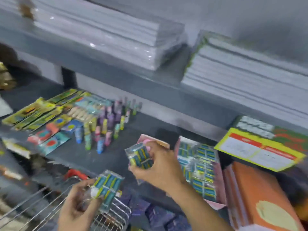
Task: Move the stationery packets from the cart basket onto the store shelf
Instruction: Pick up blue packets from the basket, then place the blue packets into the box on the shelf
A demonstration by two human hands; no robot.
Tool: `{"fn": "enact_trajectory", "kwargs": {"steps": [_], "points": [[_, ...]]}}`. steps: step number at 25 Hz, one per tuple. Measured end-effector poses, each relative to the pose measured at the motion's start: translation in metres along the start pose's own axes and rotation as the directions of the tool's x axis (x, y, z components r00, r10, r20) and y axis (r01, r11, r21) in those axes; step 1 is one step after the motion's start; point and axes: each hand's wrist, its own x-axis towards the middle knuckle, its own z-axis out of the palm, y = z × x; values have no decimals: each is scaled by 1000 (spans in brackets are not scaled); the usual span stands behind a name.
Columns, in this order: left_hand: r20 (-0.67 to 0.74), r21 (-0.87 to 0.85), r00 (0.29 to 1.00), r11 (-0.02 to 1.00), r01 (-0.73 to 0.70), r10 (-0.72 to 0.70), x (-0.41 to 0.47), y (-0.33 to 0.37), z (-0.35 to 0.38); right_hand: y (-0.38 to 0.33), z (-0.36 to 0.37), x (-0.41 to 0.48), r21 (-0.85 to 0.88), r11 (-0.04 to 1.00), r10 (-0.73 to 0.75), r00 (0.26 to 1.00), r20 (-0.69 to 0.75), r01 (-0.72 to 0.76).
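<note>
Holding blurred packets [140, 155], labels unreadable

A stationery shop aisle, seen blurred. A long grey shelf board [93, 157] runs across the middle. On it, to the left, lie flat yellow and green card packets [31, 112] and rows of small upright pastel tubes [106, 125]. Further right along it sits a clear bag of blue and yellow packets [200, 167] and a stack of orange-covered books [260, 194]. Above it, shrink-wrapped white paper reams [106, 32] fill a higher shelf. Below it, at the near edge, stands a chrome wire cart basket [110, 217].
</note>
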Motion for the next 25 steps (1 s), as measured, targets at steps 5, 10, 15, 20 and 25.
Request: {"fn": "enact_trajectory", "kwargs": {"steps": [5, 10, 15, 20, 25], "points": [[160, -132, 978, 985, -112, 132, -8, 28, 98, 76, -74, -26, -37, 972, 228, 968, -104, -232], [357, -19, 909, 975, -222, 214, -18, 25, 168, 133, -105, -38, -126, 945, 306, 952, 12, -302], [496, 222, 821, 873, -434, 282, -4, 14, 198, 161, -101, -35, -375, 888, 335, 933, 136, -264], [668, 520, 605, 311, -796, 433, 3, 20, 197, 170, -90, -32, -409, 892, 290, 938, 189, -193], [734, 553, 533, 86, -829, 421, 9, 24, 191, 175, -84, -31, -463, 871, 290, 933, 214, -165]]}}
